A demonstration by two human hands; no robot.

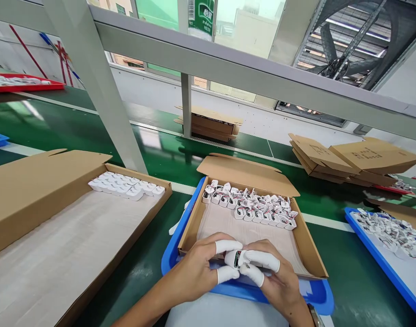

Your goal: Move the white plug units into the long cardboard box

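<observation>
Both my hands meet over the near edge of a shallow cardboard box [306, 247]. My left hand [197, 270] and my right hand [274, 277] wear white finger cots and pinch one small white plastic part [235, 259] between thumbs and forefingers. At the far end of that box lie several white parts with red wires [252, 206] in rows. The box rests in a blue tray [172, 254].
A larger open cardboard box [74, 236] at left holds several plain white parts [126, 185] in its far corner. A blue tray [381, 263] of loose parts is at right. Flattened cartons [351, 156] lie beyond on the green belt. A grey frame post [102, 95] rises at left.
</observation>
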